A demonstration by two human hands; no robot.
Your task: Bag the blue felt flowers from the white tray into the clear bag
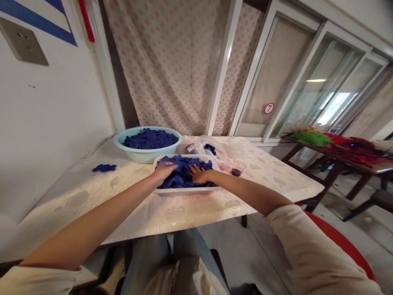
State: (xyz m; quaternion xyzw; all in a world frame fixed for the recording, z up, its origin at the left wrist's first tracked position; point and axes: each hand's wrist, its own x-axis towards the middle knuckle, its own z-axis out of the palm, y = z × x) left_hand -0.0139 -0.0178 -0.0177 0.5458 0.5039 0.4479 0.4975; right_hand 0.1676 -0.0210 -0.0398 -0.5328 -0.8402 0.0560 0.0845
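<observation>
My left hand (164,171) lies flat on a heap of dark blue felt cutouts (187,170), and my right hand (199,174) rests on the same heap with its fingers spread. Neither hand shows a separate piece gripped. The heap fills a white rectangular tray (186,191) on a white patterned tabletop (190,211). Behind the tray, a pale blue plastic basin (144,155) holds more blue cutouts. A small clump of blue cutouts (104,167) lies loose on the table to the left.
A clear plastic bag (208,148) with some blue pieces lies behind the tray, beside a small glass cup (238,168) with dark liquid. A white wall (61,110) bounds the table's left side. To the right stands a wooden table (339,168) heaped with green and red material.
</observation>
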